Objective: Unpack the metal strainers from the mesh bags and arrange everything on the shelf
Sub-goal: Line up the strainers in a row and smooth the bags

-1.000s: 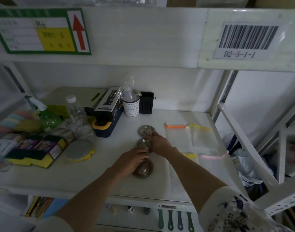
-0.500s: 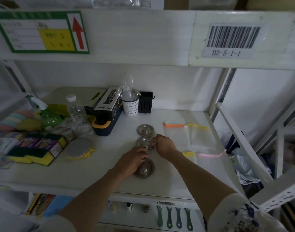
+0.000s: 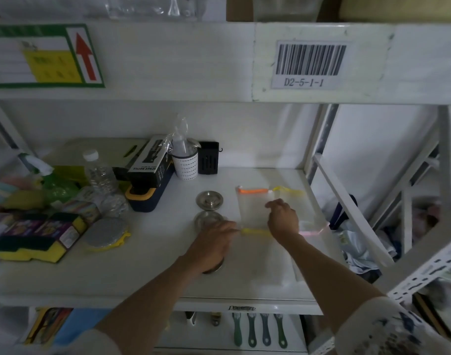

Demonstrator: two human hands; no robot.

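Barcode label [image 3: 310, 64] reading D2-5-1-1, left hand [image 3: 212, 245] covering a strainer [image 3: 214, 268], right hand [image 3: 283, 219] pinching mesh bag [image 3: 252, 208]

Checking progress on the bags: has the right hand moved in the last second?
Yes. The right hand left the middle strainer and went right, onto the mesh bags.

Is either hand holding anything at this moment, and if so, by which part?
Left hand rests over the nearest strainer; grip hidden. Right hand lies on the mesh bags; a pinch cannot be told.
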